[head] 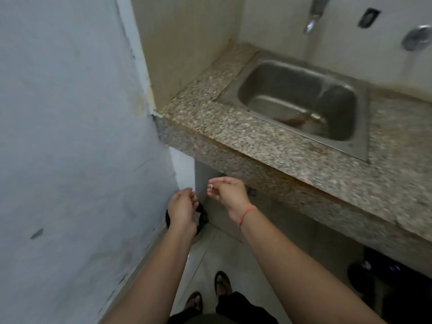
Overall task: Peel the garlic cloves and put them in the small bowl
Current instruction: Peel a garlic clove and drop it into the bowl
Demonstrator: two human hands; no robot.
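Both my hands hang low in front of the counter's edge, over a black bin (203, 215) on the floor by the wall. My right hand (228, 191) pinches a small pale scrap (210, 186), probably garlic skin, between thumb and fingertips. Just to its left, my left hand (181, 206) has loosely curled fingers, and nothing shows in them. Some pale bits lie inside the bin. No garlic clove and no small bowl are in view.
A speckled granite counter (257, 148) runs to the right with a steel sink (233, 97) set in it. Water runs from the tap (313, 17) into the sink. A pale wall (70, 136) stands close on the left. My sandalled feet are on the tiled floor (233, 253).
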